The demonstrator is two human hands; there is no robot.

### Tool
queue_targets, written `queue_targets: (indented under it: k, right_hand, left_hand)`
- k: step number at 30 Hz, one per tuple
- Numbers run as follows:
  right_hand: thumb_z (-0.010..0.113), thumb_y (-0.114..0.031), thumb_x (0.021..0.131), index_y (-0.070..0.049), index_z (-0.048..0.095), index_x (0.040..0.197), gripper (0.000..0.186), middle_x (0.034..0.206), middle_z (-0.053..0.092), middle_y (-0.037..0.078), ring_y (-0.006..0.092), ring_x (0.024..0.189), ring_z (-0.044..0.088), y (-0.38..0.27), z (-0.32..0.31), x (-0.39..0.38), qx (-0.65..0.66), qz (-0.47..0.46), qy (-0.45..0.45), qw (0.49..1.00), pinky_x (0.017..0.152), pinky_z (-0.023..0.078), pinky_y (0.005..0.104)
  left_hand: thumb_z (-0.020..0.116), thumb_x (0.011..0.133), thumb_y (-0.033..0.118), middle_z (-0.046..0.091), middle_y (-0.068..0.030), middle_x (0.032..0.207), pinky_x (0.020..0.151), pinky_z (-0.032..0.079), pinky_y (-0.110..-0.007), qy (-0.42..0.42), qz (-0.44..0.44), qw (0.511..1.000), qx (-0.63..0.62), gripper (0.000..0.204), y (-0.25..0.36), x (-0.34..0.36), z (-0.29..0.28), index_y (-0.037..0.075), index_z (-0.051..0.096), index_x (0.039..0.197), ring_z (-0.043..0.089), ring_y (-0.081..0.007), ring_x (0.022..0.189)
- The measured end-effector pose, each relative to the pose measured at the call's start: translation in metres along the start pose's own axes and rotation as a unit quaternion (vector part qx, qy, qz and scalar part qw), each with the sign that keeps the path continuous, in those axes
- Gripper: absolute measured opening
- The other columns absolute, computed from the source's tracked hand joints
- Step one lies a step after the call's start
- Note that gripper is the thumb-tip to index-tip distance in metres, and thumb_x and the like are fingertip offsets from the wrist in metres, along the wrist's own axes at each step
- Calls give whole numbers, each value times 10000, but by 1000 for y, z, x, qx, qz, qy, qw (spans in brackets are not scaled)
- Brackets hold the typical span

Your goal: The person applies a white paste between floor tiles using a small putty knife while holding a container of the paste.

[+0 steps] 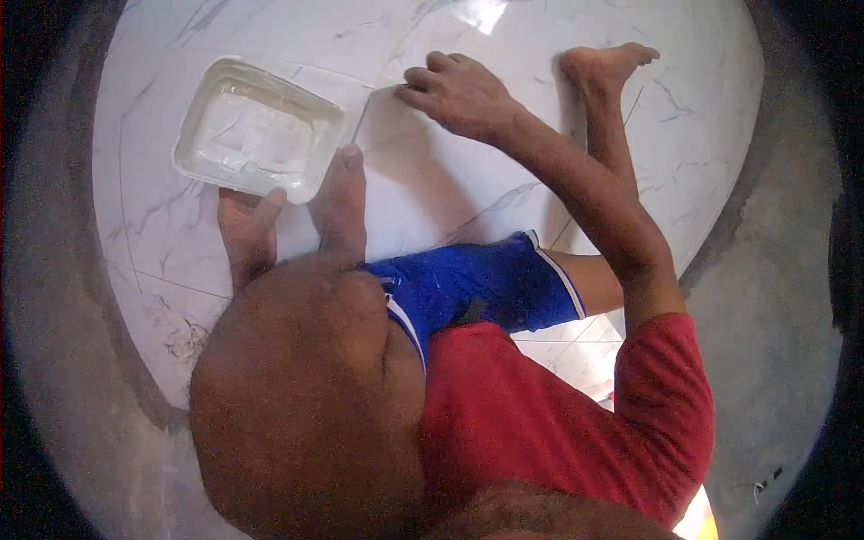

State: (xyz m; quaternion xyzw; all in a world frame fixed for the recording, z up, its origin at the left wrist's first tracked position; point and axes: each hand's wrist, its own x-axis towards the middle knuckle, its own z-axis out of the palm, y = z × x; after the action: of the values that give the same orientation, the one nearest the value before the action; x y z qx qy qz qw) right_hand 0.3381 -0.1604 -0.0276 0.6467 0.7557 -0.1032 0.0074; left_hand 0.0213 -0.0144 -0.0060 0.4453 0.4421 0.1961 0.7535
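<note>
My left hand [247, 232] grips the near edge of a white rectangular plastic tub [328, 151], its thumb over the rim. The tub is tilted so that its inside shows, with wet-looking white stuff [254, 135] lying in the bottom and smeared on the walls. My right hand [463, 94] is to the right of the tub, low over the floor by a joint between tiles [364, 112]. Its fingers are curled and closed; whatever they may hold is hidden. The two hands are apart.
White marble-patterned tiles [504, 193] cover the floor, with grey walls [792, 225] curving round the sides. My bare feet [340, 193] rest on the tiles, one beside the tub. A dark dirty smudge [184, 340] marks the floor at the left.
</note>
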Motion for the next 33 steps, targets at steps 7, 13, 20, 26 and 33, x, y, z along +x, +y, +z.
queue_targets:
  k: [7, 13, 20, 26, 33]
  right_hand:
    - [612, -199, 885, -157, 696, 1088, 224, 1065, 646, 43, 245, 1042, 603, 20, 10, -4, -28, -23, -17, 999, 867, 535, 364]
    - [608, -197, 882, -161, 692, 1124, 258, 1077, 640, 36, 246, 1013, 600, 32, -1, -35, -35, 10, -25, 999, 850, 531, 364]
    - [627, -126, 851, -164, 646, 1208, 360, 1101, 612, 16, 235, 993, 585, 8, 6, 2, -40, 27, -12, 999, 842, 543, 343]
    - [607, -159, 878, -147, 666, 1146, 275, 1071, 626, 55, 265, 1003, 609, 32, 9, -56, -34, 60, -41, 997, 801, 564, 389]
    - [614, -160, 849, -158, 638, 1199, 351, 1097, 626, 67, 276, 993, 615, 10, -18, -81, 0, 99, -53, 994, 792, 565, 407]
  left_hand:
    - [693, 748, -57, 532, -128, 1368, 1119, 386, -411, -6, 20, 999, 25, 788, 1, 1, 4, -11, 358, 1460, 508, -252, 1286]
    - [706, 745, -58, 531, -130, 1370, 1119, 386, -407, -8, 35, 999, -3, 780, -2, 1, 3, -17, 374, 1451, 510, -253, 1284]
    - [737, 725, -41, 541, -134, 1362, 1120, 387, -417, -18, 28, 999, -14, 810, 1, 4, 7, -15, 381, 1451, 521, -267, 1278]
    - [741, 732, -16, 537, -139, 1371, 1109, 391, -399, -7, 18, 1000, 22, 797, 0, 2, -4, -20, 390, 1446, 522, -257, 1272]
    - [732, 741, -23, 532, -144, 1379, 1108, 394, -398, -19, 21, 999, 24, 795, 1, -1, -4, -17, 381, 1454, 519, -255, 1279]
